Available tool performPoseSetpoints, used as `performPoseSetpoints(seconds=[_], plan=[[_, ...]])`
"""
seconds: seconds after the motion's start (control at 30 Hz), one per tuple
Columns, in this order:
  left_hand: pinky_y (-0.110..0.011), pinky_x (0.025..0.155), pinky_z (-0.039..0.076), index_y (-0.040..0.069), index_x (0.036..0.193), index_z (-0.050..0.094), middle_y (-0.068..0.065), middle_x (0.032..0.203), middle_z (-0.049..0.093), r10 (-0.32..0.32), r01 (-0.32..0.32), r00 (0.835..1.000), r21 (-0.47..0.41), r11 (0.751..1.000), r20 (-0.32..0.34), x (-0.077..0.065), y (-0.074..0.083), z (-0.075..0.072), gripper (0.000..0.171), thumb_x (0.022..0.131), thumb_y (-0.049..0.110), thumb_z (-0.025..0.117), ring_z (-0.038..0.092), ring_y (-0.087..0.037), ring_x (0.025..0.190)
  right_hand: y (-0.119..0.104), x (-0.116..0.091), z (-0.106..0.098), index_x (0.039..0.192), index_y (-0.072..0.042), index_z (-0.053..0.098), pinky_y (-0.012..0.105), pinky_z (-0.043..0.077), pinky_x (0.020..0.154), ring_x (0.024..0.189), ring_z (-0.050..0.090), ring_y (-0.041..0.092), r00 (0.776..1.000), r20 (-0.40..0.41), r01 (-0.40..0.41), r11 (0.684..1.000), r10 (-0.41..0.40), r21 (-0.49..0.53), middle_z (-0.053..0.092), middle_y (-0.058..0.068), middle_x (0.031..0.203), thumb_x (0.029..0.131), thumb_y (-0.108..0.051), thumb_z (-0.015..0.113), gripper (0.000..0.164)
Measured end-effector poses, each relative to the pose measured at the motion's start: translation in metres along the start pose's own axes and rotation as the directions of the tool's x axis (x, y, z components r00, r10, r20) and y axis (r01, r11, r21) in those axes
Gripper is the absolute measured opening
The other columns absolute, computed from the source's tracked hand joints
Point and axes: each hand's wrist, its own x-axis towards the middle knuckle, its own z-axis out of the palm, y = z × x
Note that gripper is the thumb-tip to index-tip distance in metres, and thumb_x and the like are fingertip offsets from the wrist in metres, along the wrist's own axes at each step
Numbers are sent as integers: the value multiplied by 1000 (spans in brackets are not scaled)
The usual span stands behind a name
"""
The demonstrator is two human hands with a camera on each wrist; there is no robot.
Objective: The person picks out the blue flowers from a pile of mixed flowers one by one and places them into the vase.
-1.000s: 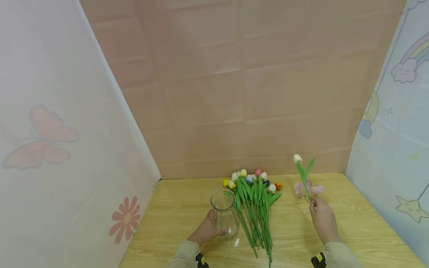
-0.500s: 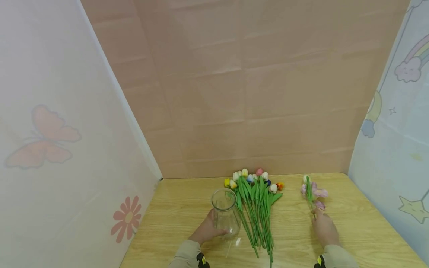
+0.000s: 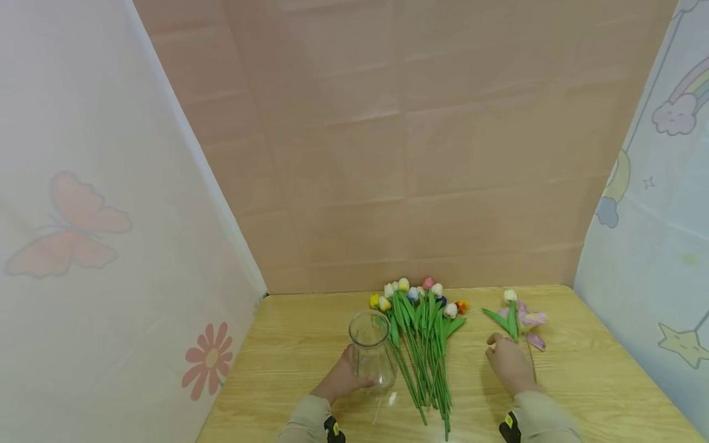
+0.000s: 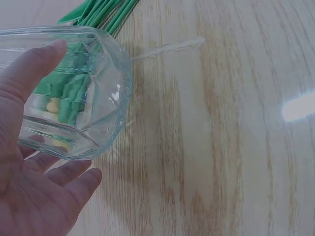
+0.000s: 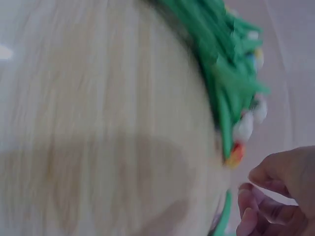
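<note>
The head camera is looking forward and down from above, taking in the surface [image 3: 293, 338] and back wall [image 3: 399, 147]. The left wrist camera is facing the vase [image 4: 106, 98] from very near. The right wrist camera is looking across the surface toward the flowers [image 5: 231, 73], farther off. All three are sharing surface and flowers; head and left wrist, the vase.

The bunched tulips [image 3: 426, 332] are white, yellow, pink, pale blue, dark blue and orange-red, their leaves [image 3: 408, 307] green. A separate tulip [image 3: 510, 296] is white, the flower [image 3: 533, 318] beside it mauve. The vase [image 3: 376, 364] is clear, the table [image 3: 299, 332] yellowish with wood grain. The back cloth [image 3: 343, 154] is tan.
</note>
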Motion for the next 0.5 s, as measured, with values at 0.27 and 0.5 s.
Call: performPoseSetpoints(seconds=[0.27,0.5], plan=[[-65,106,31,-1,152,13,-32,152,21,-2,2,1000,0,1000,11,1,-1,0,106,78,31,82,28,-50,138,-69,0,41,101,-3,63,26,39,47,58,51,10,985,-19,173,984,-174,-38,62,4,79,94,-5,58,9],[-65,105,32,-1,151,14,-32,151,23,-7,7,1000,12,1000,6,1,-1,0,105,78,32,82,30,-50,137,-81,1,67,98,1,59,29,43,52,62,51,14,986,9,167,982,-167,-93,57,7,77,91,-1,62,8]])
